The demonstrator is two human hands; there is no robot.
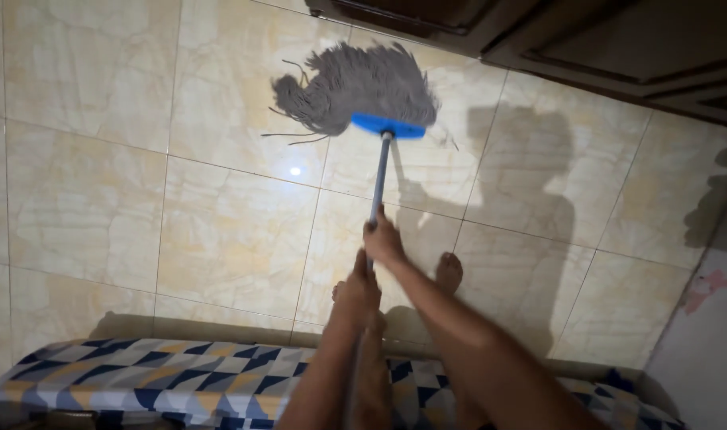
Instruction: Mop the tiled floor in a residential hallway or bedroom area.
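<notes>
**Mop pushed across tiled floor with a two-handed grip**

A floor of large beige marbled tiles fills most of the view, with dark wooden cabinet fronts along the top right edge and a pale wall edge at the lower right. A cushion or mattress in a blue, yellow and white geometric pattern runs across the bottom of the frame. A person's shadow is cast on the tiles to the right of the handle.

The string mop is spread on the floor near the cabinets, its grey strands fanned to the left and away from the blue head bar. From that bar the thin blue-grey handle is angled back toward the body.

For the stroke to be done well, the strands would best be kept flat and fully spread on the tile, with pressure fed down the shaft and the head steered clear of the cabinet base; overlapping passes are judged to be advisable.

The right hand is closed around the handle farther along, arm stretched forward. The left hand is wrapped round the shaft just behind it, nearer the body, forearm nearly parallel. Both wrists are held fairly straight. Bare toes are seen beyond the hands.
</notes>
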